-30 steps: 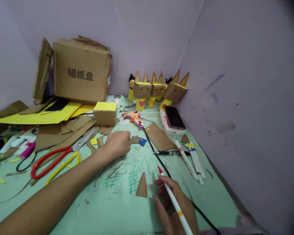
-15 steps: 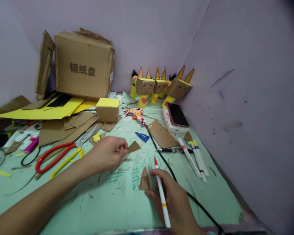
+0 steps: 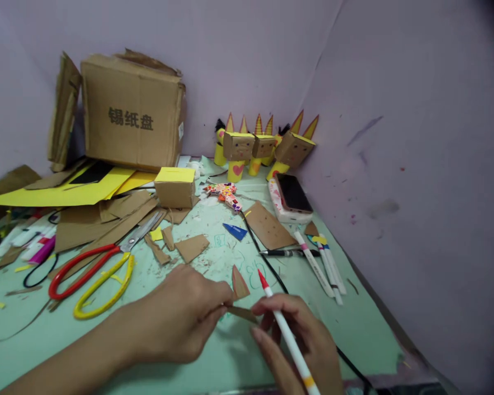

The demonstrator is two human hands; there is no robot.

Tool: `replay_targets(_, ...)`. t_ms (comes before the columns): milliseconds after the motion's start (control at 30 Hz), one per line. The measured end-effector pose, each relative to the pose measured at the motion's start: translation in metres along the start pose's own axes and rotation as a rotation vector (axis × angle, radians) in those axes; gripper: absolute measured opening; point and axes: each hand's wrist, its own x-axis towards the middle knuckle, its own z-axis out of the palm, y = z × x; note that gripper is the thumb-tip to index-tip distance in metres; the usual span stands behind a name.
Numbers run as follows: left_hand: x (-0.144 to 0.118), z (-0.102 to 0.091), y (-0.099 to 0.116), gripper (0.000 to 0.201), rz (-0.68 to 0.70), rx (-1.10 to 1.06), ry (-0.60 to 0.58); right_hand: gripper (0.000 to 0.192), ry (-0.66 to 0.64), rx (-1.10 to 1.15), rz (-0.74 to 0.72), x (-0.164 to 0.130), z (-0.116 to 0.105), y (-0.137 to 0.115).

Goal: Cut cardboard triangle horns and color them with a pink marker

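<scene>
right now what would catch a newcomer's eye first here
Low in the middle, the left hand and the right hand pinch small cardboard triangles together, the right also holding a red-tipped marker. Behind them, a row of cardboard figures with pointed ears stands against the back wall, and red-and-yellow scissors lie left.

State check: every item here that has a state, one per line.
left hand: pinching a cardboard triangle
right hand: gripping a red marker, uncapped, tip up
scissors: blades shut, flat on the green mat
phone: screen dark, face up
big cardboard box: flaps torn open
black pen: capped, lying flat
</scene>
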Motion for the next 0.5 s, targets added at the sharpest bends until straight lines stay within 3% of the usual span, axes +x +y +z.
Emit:
replay_targets(100, 0.002, 0.014, 0.004, 0.015, 0.121, 0.089, 0.050, 0.012, 0.044, -0.070, -0.132, -0.010, -0.005, 0.006)
replay_targets(233, 0.013, 0.026, 0.005, 0.030, 0.009, 0.098, 0.220, 0.019, 0.221, -0.183, -0.223, -0.010, -0.016, 0.018)
replay_targets(367, 0.032, 0.033, 0.010, 0.028, -0.034, 0.199, 0.090, 0.022, 0.302, -0.301, -0.317, -0.009, -0.028, 0.032)
replay_targets(500, 0.042, 0.039, 0.008, 0.035, -0.037, 0.376, -0.036, 0.031, 0.141, -0.401, -0.464, -0.012, -0.033, 0.047)
